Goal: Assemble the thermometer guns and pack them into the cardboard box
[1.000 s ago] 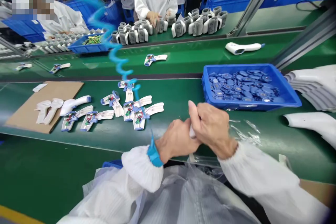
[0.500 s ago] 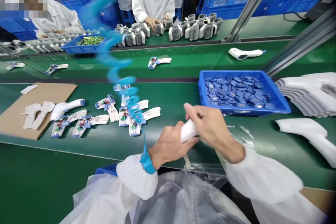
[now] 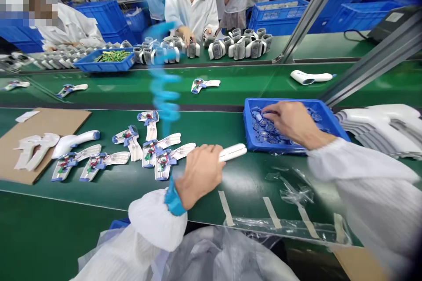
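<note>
White thermometer shell (image 3: 232, 153) juts from my left hand (image 3: 201, 175), fingers curled around it, over the green bench (image 3: 237, 189) near its front edge. My right hand (image 3: 290, 120) reaches into a blue tray (image 3: 329, 125), fingertips among blue discs (image 3: 272, 127); I cannot tell whether they pinch one. A coiled blue cord (image 3: 163, 92) dangles across my view, above wired circuit boards (image 3: 161, 164).

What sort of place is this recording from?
Probably an electronics assembly line: a green conveyor belt, half-built infrared thermometers laid along it, and a co-worker in a white coat.
</note>
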`<state>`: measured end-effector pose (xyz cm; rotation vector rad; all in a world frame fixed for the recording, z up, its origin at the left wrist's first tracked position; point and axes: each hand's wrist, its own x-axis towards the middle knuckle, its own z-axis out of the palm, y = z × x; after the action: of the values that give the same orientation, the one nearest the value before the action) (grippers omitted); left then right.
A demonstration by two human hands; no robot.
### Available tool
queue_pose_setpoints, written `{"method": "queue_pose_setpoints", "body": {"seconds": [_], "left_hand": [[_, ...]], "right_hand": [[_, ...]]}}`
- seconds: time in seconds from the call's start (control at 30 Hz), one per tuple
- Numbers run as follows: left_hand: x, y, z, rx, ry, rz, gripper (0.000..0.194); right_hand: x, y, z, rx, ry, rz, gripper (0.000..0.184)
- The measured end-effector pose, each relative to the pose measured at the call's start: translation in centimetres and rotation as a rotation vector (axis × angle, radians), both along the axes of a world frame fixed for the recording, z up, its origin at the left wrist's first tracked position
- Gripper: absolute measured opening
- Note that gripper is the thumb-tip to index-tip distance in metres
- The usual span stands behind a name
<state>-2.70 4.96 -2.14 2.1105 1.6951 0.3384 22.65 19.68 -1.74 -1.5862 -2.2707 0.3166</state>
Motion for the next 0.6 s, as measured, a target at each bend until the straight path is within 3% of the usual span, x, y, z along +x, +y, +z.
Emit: {"method": "queue_pose_setpoints", "body": {"seconds": [0.13,0.2,0.3,0.43,0.53,0.6], "left_hand": [[-0.8,0.1,0.9,-0.143,-0.607,0.188,0.026],[-0.2,0.1,0.9,-0.245,-0.844,0.194,0.034],[1.2,0.1,0.5,-0.408,-1.064,0.144,0.041],[1.6,0.2,0.5,-0.460,-1.067,0.048,0.045],[0.8,0.2,1.3,-0.432,-0.899,-0.021,0.044],[0.4,0.2,2.0,-0.392,-0.728,-0.034,0.041]], "right_hand": [[-1.4,-5.5,2.6,-0.045,0.395,-0.169,0.025],[-3.1,-8.4,2.6,-0.104,0.645,-0.257,0.025],[-5.6,-11.4,1.6,-0.137,0.790,-0.227,0.025],[-6.1,-12.6,0.7,-0.126,0.738,-0.041,0.024],[-5.3,-12.5,1.0,-0.092,0.668,0.032,0.021],[-5.0,-12.5,1.3,-0.106,0.625,0.040,0.028]]}}
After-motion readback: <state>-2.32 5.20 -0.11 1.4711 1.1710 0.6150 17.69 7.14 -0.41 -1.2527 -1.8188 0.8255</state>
